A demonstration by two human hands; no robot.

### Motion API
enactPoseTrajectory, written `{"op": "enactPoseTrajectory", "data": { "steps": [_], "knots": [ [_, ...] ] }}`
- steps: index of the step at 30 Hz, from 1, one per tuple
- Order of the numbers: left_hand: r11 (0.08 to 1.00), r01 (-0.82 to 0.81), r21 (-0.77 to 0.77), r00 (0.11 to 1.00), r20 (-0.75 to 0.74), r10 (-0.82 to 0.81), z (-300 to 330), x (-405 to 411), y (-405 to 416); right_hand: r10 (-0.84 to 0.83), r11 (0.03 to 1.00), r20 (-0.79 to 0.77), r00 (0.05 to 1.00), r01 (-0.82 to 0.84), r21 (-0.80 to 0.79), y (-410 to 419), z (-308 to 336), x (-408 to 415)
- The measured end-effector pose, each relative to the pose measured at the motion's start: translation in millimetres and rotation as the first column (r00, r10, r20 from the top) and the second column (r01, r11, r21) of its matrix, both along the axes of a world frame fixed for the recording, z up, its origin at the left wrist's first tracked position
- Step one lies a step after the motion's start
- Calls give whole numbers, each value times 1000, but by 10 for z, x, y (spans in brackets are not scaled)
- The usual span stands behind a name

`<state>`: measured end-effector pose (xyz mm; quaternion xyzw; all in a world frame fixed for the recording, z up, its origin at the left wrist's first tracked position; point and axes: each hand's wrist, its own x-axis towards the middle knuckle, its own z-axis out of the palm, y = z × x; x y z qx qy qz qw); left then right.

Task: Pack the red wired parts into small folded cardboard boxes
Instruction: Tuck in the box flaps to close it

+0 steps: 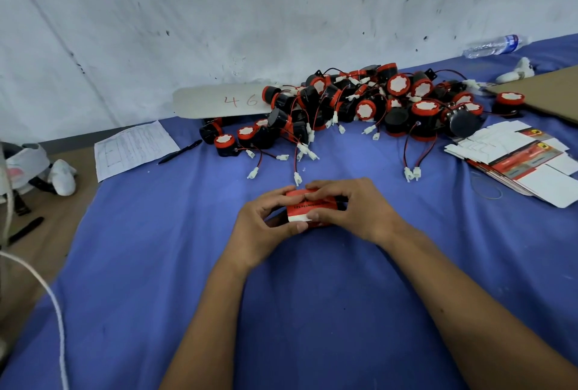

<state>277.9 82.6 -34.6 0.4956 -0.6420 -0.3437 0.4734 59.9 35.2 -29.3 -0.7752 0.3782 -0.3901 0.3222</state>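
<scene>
Left hand (pixel 266 220), right hand (pixel 350 208): fingers curled, both gripping red box (pixel 308 205).

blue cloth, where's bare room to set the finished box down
Free: the blue cloth left of the left hand, below the paper sheet and pen; also the wide stretch near the forearms. Crowded: the pile of red parts behind the box, and the flat boxes on the right.

blue cloth (pixel 312 311), pile of red wired parts (pixel 359 105), flat boxes (pixel 525 161), paper (pixel 134 147), pen (pixel 179 152)
</scene>
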Motion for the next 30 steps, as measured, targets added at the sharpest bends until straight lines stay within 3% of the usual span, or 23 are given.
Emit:
{"op": "enactPoseTrajectory", "data": {
  "steps": [5, 11, 17, 30],
  "knots": [
    [992, -91, -93, 987, 122, 102, 3, -59, -16, -35, 997, -35, 999, 32, -77, 20, -33, 47],
    [994, -86, -71, 994, 68, 91, -4, -67, 1, -16, 989, -126, 992, -3, -150, 36, 29, 48],
    [995, -96, -38, 991, 90, 99, 13, -85, 7, -22, 999, 6, 1000, 22, -33, -7, 20, 47],
    [994, -71, -81, 994, 74, 77, 24, -92, 15, -112, 988, 41, 993, 116, -100, 41, -42, 117]
  ]
}}
